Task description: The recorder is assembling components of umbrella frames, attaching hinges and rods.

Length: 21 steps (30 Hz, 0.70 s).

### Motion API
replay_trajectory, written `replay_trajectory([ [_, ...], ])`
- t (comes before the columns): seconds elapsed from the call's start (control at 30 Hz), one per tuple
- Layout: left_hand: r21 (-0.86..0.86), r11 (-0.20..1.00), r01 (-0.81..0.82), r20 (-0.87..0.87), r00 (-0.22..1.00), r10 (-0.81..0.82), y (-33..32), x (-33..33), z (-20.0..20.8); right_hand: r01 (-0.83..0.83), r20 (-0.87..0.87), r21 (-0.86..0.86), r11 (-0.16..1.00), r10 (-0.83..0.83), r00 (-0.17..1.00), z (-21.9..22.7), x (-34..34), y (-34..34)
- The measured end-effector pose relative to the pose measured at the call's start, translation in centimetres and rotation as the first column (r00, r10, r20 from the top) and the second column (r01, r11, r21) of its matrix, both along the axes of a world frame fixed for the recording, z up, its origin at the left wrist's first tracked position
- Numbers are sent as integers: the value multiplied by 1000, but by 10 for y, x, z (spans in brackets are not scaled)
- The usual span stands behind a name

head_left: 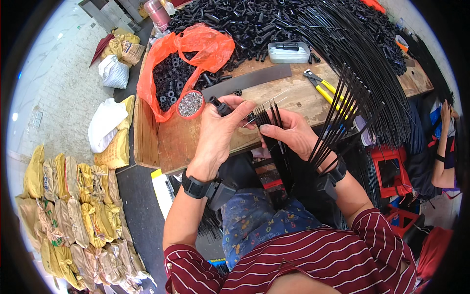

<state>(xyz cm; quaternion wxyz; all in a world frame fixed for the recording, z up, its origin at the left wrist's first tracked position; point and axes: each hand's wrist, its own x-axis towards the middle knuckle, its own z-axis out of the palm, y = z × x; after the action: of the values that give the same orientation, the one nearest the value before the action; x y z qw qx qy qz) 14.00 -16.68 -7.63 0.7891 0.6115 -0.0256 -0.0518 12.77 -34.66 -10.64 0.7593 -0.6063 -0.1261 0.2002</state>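
Observation:
My left hand (219, 128) is closed around a black tubular plastic fitting (221, 106), its end sticking out above the fingers. Between thumb and fingers it comes close to the thin bare wire tips of several black cables. Those black cables (279, 157) form a bundle gripped by my right hand (293, 131), thumb pressed across it. Some cables run down toward my lap; others fan out above my right wrist. A small red dish (191, 117) of tiny shiny metal pieces stands just left of my left hand. Whether the fitting touches a wire is hidden by my fingers.
On the wooden bench (176, 147) lie a flat metal strip (249, 81), yellow-handled pliers (329, 89) and a clear plastic box (275, 57). An orange bag (210, 46) holds black fittings. Long black rods (362, 63) cover the right. Stacked sacks (73, 215) fill the floor at left.

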Motion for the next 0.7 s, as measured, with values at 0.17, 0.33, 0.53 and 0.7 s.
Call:
replay_trajectory([
  [0.17,-138,990,15,-27,999,-19,0,-8,1,45,13,7,999,-45,999,2,-2,0],
  [0.33,-231,972,36,-39,998,-46,0,-25,-3,84,52,27,996,-85,995,-3,0,-2],
  [0.53,-209,977,42,-2,999,-43,5,-24,-8,62,65,-16,998,-61,996,4,-3,0],
  [0.7,-276,960,42,-37,998,-55,3,-29,-5,80,61,22,997,-82,995,0,-3,0],
])
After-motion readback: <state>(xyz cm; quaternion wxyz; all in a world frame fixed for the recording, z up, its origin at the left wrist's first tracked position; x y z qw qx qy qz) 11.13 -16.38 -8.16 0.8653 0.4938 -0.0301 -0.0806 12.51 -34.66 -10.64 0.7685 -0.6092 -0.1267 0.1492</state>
